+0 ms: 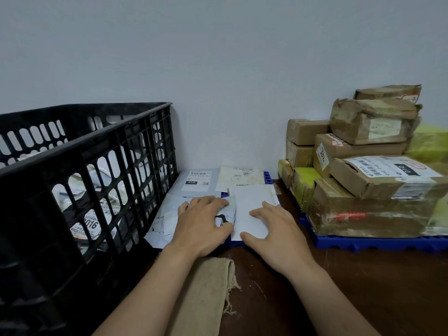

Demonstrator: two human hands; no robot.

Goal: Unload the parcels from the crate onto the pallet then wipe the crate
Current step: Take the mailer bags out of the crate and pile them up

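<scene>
A black slatted crate (101, 151) stands at the left, with several bagged parcels (89, 221) showing through its side. A blue pallet (268, 177) lies between crate and wall, covered by flat grey and white mailer parcels (198, 180). My left hand (201, 226) presses flat on a crumpled grey mailer (230, 209) there. My right hand (278, 234) lies spread on a white flat parcel (252, 202) beside it. A beige frayed cloth (208, 287) rests on the brown floor under my left forearm.
A second blue pallet (363, 243) at the right carries a stack of several brown taped cardboard boxes (363, 209), with yellow-green wrapped bundles (431, 144) behind. A plain pale wall closes the back. Dark brown floor (363, 287) lies in front.
</scene>
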